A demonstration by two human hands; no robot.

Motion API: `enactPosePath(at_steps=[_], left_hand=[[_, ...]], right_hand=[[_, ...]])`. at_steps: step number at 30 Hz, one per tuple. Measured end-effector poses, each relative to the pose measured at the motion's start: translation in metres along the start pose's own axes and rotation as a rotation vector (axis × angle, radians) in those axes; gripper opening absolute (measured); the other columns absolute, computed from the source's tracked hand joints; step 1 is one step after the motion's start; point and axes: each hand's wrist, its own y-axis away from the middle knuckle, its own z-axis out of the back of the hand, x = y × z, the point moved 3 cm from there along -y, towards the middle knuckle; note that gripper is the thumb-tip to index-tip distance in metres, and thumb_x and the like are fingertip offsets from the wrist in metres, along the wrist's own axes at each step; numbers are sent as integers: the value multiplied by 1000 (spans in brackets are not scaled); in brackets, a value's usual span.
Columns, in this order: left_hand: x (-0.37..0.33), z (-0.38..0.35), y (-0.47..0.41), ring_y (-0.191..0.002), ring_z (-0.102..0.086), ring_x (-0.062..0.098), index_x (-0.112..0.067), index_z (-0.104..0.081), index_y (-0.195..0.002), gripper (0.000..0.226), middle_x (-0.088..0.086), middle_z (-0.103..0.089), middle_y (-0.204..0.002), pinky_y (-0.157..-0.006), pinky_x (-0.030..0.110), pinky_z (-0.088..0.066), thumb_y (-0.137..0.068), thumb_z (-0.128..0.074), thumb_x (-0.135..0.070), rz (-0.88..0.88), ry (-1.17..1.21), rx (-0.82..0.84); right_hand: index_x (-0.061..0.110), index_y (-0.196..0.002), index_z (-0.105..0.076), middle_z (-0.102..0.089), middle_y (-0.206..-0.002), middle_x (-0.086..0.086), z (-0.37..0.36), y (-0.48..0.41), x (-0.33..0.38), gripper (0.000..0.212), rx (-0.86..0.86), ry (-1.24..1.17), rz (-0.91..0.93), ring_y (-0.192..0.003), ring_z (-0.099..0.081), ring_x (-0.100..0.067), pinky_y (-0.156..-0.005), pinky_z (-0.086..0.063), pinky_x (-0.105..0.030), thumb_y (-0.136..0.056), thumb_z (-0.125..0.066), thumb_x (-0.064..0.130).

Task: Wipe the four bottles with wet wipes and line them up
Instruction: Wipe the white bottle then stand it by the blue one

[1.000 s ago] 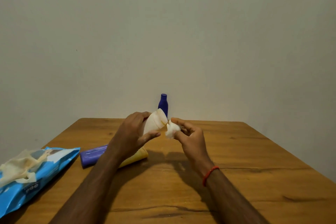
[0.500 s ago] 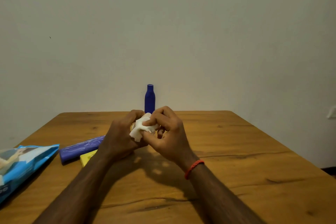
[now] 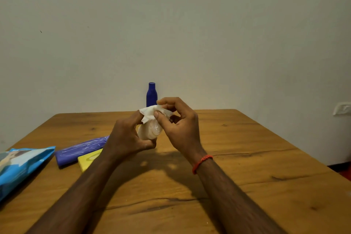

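Now tipped base-forward in left hand (image 3: 129, 138), cream bottle (image 3: 151, 131) points away; right fingers (image 3: 158, 118) pinching wet wipe (image 3: 150, 113) over its upper side.

white bottle (image 3: 151, 131) held, wipe (image 3: 152, 113) atop | blue bottle (image 3: 151, 94) upright rear | purple (image 3: 81, 150), yellow (image 3: 89, 159) lying left

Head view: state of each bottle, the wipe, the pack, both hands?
cream bottle: held off the table in left hand
wet wipe: pressed on cream bottle by right hand
blue bottle: upright, far edge
purple bottle: lying flat
yellow bottle: lying flat
wipes pack: lying flat
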Motion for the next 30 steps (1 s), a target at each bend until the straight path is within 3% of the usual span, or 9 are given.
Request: enactPosePath(at_steps=[2, 4, 10, 14, 19, 22, 27, 30], left_hand=[[1, 2, 0, -98, -67, 18, -6, -60, -127, 78, 3, -70, -114, -80, 8, -46, -59, -92, -26, 5, 0, -14], [4, 6, 1, -96, -66, 17, -8, -61, -125, 74, 2, -69, -113, -78, 13, -48, -60, -91, -27, 25, -4, -35], [16, 15, 3, -100, -67, 23, -8, -59, -124, 75, 11, -69, -117, -80, 26, -55, -59, -94, -14, 104, -20, -109], [12, 12, 2, -98, -69, 25, -7, -60, -124, 72, 10, -70, -114, -79, 30, -57, -60, -94, -15, 62, -23, -58], [1, 4, 0, -106, -69, 29, -4, -58, -131, 82, 13, -70, -120, -89, 42, -58, -59, -94, -19, -26, -55, 2], [0, 2, 0, -106, -68, 28, -3, -57, -131, 81, 13, -70, -120, -89, 45, -59, -60, -94, -20, -10, -31, -8], [1, 11, 2, -101, -67, 15, -9, -58, -127, 75, 5, -69, -119, -81, 17, -53, -64, -90, -32, 88, 59, -136], [1, 11, 2, -98, -69, 18, -6, -60, -125, 68, 9, -70, -117, -80, 21, -54, -66, -90, -20, 130, 79, -166]], right_hand=[[15, -119, -70, -65, -104, -2, -2, 0, 0, 30, 60, 35, 22, -94, -62, -7, -74, -57, -18, -89, -72, 11], [11, -117, -73, -62, -100, -3, -4, 0, -1, 29, 131, 98, 70, -88, -56, -1, -73, -49, -10, -87, -73, 8], [9, -108, -77, -65, -96, -6, -5, 1, -5, 25, 291, 124, 107, -86, -58, -8, -72, -48, -9, -83, -78, 9], [10, -106, -77, -67, -95, -4, -2, -1, -7, 23, 255, 121, 96, -86, -60, -8, -72, -48, -10, -84, -78, 13], [9, -111, -75, -63, -93, 2, 3, -4, -8, 23, 39, 154, 14, -82, -57, 1, -69, -47, -7, -89, -74, 17], [8, -111, -75, -65, -94, -2, 1, -3, -7, 23, 17, 164, 22, -82, -57, 0, -69, -47, -6, -91, -72, 19], [8, -105, -76, -71, -96, -4, -3, -1, -6, 21, 91, 56, -8, -85, -62, -5, -70, -50, -10, -88, -75, 19], [7, -103, -76, -72, -96, -4, -7, 2, -3, 20, 126, -3, 18, -87, -64, -5, -70, -52, -12, -87, -76, 18]])
